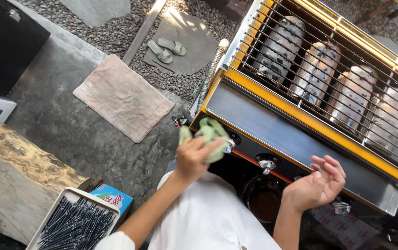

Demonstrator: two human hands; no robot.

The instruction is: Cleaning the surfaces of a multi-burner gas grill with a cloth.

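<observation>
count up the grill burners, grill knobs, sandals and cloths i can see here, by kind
Burner tubes under the grill rack: 5
Control knobs on the grill front: 3, one partly hidden by the left hand
Green sandals: 2
Cloths: 2, a green cloth held and a pink cloth on the floor
Total: 12

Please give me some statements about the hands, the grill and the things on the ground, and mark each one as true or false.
1. The left hand holds a pale green cloth against the front of the grill. True.
2. The right hand grips a control knob. False: it hovers open, palm up, holding nothing.
3. A pair of sandals lies on a flat stone. True.
4. The white tray is full of black sticks. True.
5. Food is lying on the grill's wire rack. False: the rack is bare, only the burner tubes show beneath.
</observation>
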